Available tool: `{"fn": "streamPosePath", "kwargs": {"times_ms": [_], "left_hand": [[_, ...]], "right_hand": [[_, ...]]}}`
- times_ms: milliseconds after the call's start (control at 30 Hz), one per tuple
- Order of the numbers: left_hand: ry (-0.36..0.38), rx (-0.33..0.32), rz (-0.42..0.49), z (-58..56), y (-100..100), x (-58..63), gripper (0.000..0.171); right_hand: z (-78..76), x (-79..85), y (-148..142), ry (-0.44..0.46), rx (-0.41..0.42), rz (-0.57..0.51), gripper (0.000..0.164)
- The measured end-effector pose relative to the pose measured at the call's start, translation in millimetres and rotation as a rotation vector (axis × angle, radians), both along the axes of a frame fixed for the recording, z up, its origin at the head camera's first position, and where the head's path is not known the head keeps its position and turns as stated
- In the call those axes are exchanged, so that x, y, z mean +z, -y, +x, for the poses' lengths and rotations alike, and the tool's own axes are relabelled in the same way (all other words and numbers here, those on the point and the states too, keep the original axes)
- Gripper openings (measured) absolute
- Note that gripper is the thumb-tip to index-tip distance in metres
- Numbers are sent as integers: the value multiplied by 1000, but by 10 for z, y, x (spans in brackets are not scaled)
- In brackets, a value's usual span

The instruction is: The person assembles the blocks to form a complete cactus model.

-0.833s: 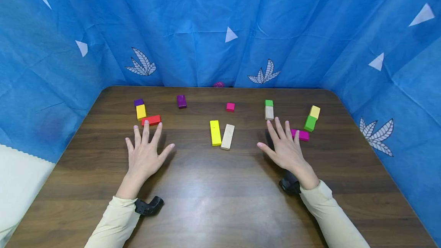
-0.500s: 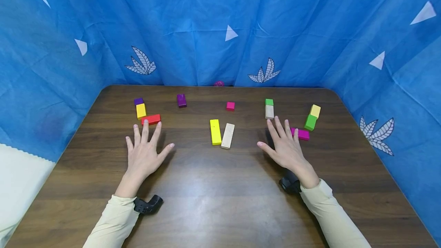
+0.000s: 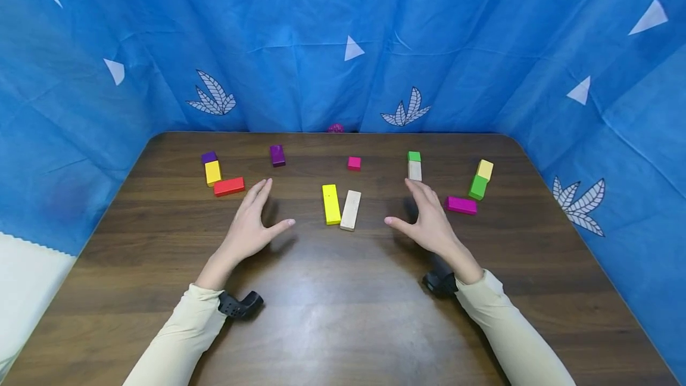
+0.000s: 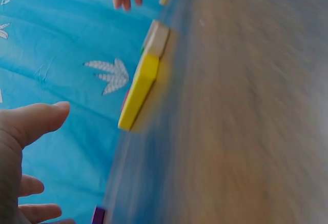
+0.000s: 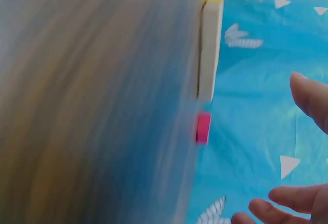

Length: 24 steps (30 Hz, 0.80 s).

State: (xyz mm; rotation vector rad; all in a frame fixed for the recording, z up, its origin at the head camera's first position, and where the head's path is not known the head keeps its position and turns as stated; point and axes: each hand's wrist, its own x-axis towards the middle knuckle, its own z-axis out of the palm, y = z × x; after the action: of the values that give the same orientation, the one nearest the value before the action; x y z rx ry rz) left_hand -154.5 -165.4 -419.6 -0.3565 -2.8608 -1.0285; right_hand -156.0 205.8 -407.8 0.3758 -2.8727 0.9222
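My left hand (image 3: 249, 231) is over the left part of the table, thumb spread from straight fingers, holding nothing. Its fingertips are just right of a red block (image 3: 229, 187). Opposite it, my right hand (image 3: 429, 222) is likewise empty, its thumb pointing inward. A light grey block (image 3: 415, 171) lies just beyond its fingertips, and a magenta block (image 3: 461, 205) is to its right. Between the hands, a long yellow block (image 3: 331, 204) and a cream wooden block (image 3: 351, 210) lie side by side, nearly meeting at their near ends. The left wrist view shows this yellow block (image 4: 138, 93) beyond the thumb.
Farther back on the brown table (image 3: 321, 326) are a purple block (image 3: 277, 155) and a pink block (image 3: 354, 163). A short yellow block (image 3: 212, 173) touches a violet one at left. Green (image 3: 479, 187) and pale yellow (image 3: 485, 170) blocks sit at right. Blue cloth (image 3: 300, 88) surrounds the table.
Both hands have turned so the palms face inward, and their spread fingers have drawn together. My left hand has moved right, away from the red block. The blocks stay in place.
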Motion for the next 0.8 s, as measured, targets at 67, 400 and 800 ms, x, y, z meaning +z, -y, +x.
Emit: {"fn": "streamPosePath", "kwargs": {"times_ms": [67, 400, 800], "left_hand": [[12, -27, 49, -69, -90, 5, 101], [153, -169, 260, -360, -512, -142, 103], [185, -223, 163, -503, -634, -219, 102]], "right_hand": [[-28, -2, 79, 50, 20, -56, 96], [-176, -108, 565, 290, 161, -114, 112], [-293, -224, 662, 285, 149, -79, 110]]}}
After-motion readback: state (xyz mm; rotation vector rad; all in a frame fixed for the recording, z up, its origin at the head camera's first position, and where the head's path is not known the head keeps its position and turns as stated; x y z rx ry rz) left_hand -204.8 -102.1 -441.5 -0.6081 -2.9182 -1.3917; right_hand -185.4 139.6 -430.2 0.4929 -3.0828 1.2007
